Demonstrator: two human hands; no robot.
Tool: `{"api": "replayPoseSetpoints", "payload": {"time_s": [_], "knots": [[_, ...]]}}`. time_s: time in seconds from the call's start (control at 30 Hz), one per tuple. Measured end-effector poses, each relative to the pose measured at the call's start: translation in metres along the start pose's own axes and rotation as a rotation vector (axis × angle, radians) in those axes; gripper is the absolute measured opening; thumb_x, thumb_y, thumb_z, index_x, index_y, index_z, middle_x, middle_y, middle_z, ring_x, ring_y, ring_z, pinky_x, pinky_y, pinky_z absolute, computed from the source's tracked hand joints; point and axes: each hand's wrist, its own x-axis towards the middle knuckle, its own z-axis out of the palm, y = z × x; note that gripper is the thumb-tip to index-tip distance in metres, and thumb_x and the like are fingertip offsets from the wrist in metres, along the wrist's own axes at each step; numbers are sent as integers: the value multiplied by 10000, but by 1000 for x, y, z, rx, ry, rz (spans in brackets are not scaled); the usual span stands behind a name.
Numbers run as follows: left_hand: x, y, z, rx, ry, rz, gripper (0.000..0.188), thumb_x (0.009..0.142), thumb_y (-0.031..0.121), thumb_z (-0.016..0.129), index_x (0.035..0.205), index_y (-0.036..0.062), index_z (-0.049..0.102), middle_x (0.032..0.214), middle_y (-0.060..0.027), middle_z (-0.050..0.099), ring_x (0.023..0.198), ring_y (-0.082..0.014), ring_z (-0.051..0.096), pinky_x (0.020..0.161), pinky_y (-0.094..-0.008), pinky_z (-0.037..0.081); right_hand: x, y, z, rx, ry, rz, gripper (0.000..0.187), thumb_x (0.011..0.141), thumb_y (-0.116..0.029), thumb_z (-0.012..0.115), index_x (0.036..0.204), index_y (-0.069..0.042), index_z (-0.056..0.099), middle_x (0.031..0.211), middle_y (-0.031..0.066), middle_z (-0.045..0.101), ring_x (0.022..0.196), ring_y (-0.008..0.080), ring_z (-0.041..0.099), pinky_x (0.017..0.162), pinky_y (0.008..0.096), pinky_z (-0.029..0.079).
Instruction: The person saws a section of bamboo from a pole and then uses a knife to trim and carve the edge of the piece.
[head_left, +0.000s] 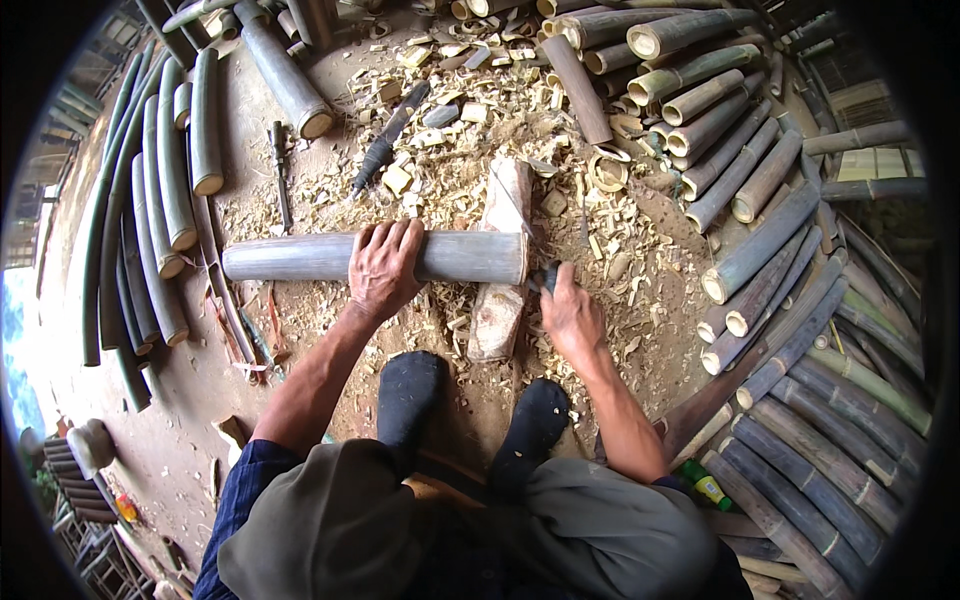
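Note:
A thick grey-green bamboo section (466, 257) lies crosswise in front of me, its right end resting on a pale wood block (497, 325). My left hand (386, 266) is wrapped over the middle of the bamboo from above. Beside the bamboo's right cut end, my right hand (574, 312) is closed around the black handle of a knife (547, 278). Its blade shows only as a thin dark edge close to the cut rim, so I cannot tell whether it touches. Both feet, in dark socks, are just this side of the bamboo.
Wood chips and shavings (640, 250) cover the ground. Beyond the bamboo lie a large black-handled blade (392, 138) and a slim tool (281, 175). Long bamboo poles (160, 190) line the left. Stacked bamboo pieces (760, 240) fill the right, with a green bottle (706, 484) near my right knee.

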Motion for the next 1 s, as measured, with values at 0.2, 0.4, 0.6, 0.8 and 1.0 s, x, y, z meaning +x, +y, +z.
{"api": "replayPoseSetpoints", "payload": {"time_s": [0.2, 0.4, 0.6, 0.8, 1.0], "knots": [[-6, -2, -4, -7, 19, -39, 793, 609, 273, 927, 1296, 66, 588, 1247, -120, 671, 1196, -299, 632, 1050, -473, 455, -21, -43, -27, 190, 245, -251, 297, 1036, -207, 634, 1214, -14, 494, 799, 217, 683, 636, 379, 716, 515, 473, 537], [-1, 3, -2, 4, 26, -27, 733, 635, 228, 899, 1283, 66, 596, 1253, -118, 673, 1196, -293, 634, 1053, -462, 450, -6, -7, 3, 28, 31, 13, 241, 1030, -181, 624, 1123, -14, 477, 788, 205, 709, 570, 338, 698, 475, 466, 565], [-10, -2, 0, 36, 54, -34, 625, 710, 190, 824, 1279, 59, 601, 1253, -126, 678, 1189, -292, 640, 1048, -473, 454, -26, -54, -29, 167, 162, -163, 296, 1029, -206, 636, 1197, -14, 486, 810, 266, 678, 706, 452, 712, 592, 503, 553], [-18, 2, 9, 85, 82, -53, 731, 693, 189, 850, 1361, 90, 571, 1331, -125, 630, 1255, -298, 593, 1101, -499, 418, -4, -17, 0, 132, 46, -30, 245, 1060, -210, 564, 1166, -1, 489, 779, 200, 689, 590, 315, 707, 477, 456, 556], [4, -3, -29, -43, -279, -111, 1041, 591, 293, 963, 1488, 120, 463, 1438, -149, 538, 1330, -365, 521, 1146, -542, 364, -17, -41, -30, 127, 102, -113, 310, 1039, -246, 622, 1204, -28, 477, 833, 252, 705, 738, 459, 720, 567, 491, 547]]}}
